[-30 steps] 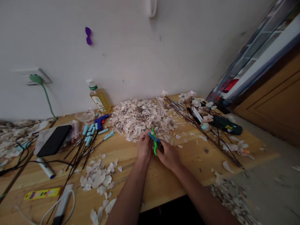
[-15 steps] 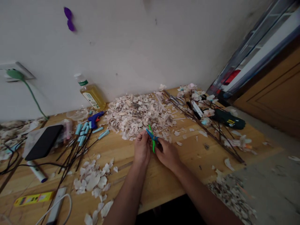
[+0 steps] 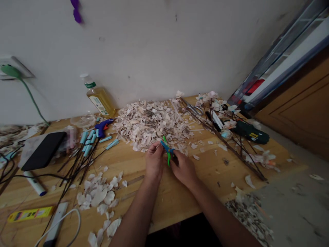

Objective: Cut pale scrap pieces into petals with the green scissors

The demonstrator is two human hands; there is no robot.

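My right hand (image 3: 183, 166) is closed round the handles of small scissors (image 3: 167, 147) with blue and green parts, their blades apart and pointing up and left. Close by the blade tips, my left hand (image 3: 154, 160) is pinched shut; what sits between its fingers is too small and shaded to make out. Just beyond both hands rises a large heap of pale petal-like flakes (image 3: 151, 120). A smaller cluster of larger white petals (image 3: 99, 192) lies on the wooden table (image 3: 177, 202), left of my left forearm.
Left are a blue glue gun (image 3: 104, 127), light-blue sticks (image 3: 87, 150), a black phone (image 3: 44, 151), a marker (image 3: 35, 183) and a power strip (image 3: 55, 224). A bottle of yellow liquid (image 3: 100, 99) stands by the wall. Flowering branches (image 3: 218, 132) and a dark green tool (image 3: 252, 132) lie right.
The view has shifted slightly, so the wall and left-hand items sit a little differently in it. Both hands stay together at the scissors, whose blades look slightly wider apart.
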